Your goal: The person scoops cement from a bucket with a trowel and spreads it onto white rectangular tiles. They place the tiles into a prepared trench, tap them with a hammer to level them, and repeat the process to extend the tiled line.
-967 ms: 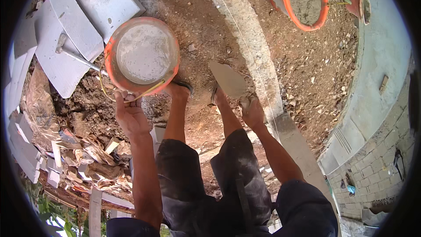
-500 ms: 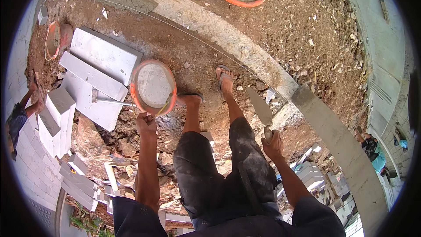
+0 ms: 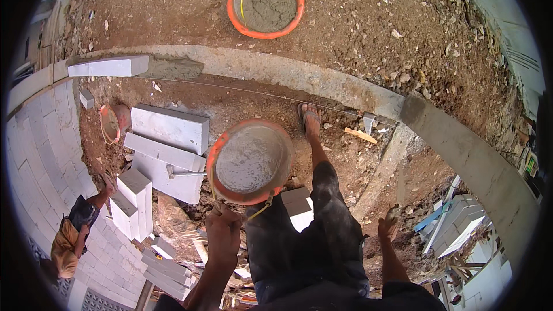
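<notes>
Two orange round buckets of wet grey mortar: one (image 3: 250, 163) hangs from the left hand (image 3: 223, 233), grip closed on its handle; another (image 3: 265, 4) sits on rough dirt. Right hand (image 3: 389, 223): grip unclear.

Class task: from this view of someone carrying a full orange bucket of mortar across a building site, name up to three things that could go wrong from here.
1. The left hand carries the full orange bucket by its handle alone; it could swing and slop mortar.
2. The sandalled foot stands by a taut string line, a possible trip.
3. Loose grey blocks and rubble underfoot could cause a stumble.
</notes>
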Motion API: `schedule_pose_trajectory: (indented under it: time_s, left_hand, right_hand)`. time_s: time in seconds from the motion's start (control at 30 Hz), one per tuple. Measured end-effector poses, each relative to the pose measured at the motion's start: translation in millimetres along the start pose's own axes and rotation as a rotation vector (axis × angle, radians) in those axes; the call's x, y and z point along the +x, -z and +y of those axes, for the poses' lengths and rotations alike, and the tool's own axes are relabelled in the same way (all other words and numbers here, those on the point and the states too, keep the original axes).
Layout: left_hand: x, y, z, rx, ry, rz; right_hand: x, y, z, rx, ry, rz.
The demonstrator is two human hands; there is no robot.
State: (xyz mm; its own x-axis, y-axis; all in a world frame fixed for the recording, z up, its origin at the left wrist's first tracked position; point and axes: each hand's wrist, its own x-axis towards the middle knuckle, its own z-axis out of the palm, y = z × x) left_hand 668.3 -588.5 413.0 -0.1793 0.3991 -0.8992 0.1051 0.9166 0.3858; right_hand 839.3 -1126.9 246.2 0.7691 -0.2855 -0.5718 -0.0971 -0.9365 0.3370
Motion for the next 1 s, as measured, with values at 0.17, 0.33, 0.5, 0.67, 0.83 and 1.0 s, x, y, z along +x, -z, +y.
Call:
schedule_pose_trajectory:
  time_s: [0.17, 0.33, 0.5, 0.67, 0.83, 1.0]
  left_hand:
    - [-64, -78, 39, 0.258, -0.062, -0.249]
    - [-53, -169, 49, 0.266, -0.148, -0.477]
    - [17, -247, 32, 0.276, -0.231, -0.575]
    - [148, -348, -7, 0.490, -0.349, -0.505]
    - [210, -417, -32, 0.534, -0.247, -0.427]
    - [243, -370, -17, 0.517, -0.465, -0.422]
  right_hand:
    - [-18, -21, -14, -0.034, 0.014, -0.132]
    - [-58, -28, -40, 0.158, -0.150, -0.213]
    - [-84, -15, -47, 0.128, 0.153, -0.215]
    - [-115, -11, -43, 0.418, 0.040, -0.009]
    - [-127, 15, -44, 0.655, -0.177, -0.023]
    - [-122, 28, -41, 0.425, -0.108, -0.032]
